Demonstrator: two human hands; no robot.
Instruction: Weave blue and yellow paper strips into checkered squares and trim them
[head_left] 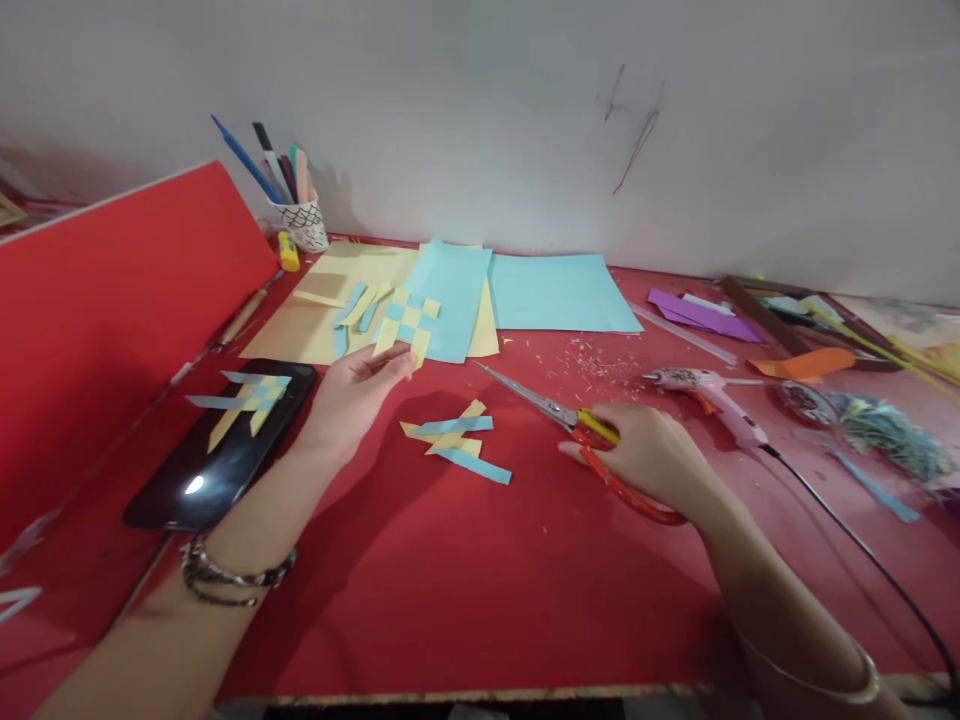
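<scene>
Between the thumb and fingers of my left hand [356, 395] is a small woven paper piece [409, 322] in yellow and blue checks, held up over the table. My right hand [649, 450] grips a pair of scissors [551, 408] with red and yellow handles; the blades point left toward the woven piece, apart from it. Loose yellow and blue paper strips [457, 440] lie on the red table between my hands. A second woven piece [259, 397] rests on a black phone [202, 470] left of my left wrist. More cut strips [358, 312] lie behind my left hand.
Yellow sheets [300, 320] and blue sheets [555, 290] lie at the back, near a pen cup [304, 225]. A pink glue gun [712, 395] with a trailing cord is at right, beside paper scraps [885, 435]. A red board [135, 340] leans at left.
</scene>
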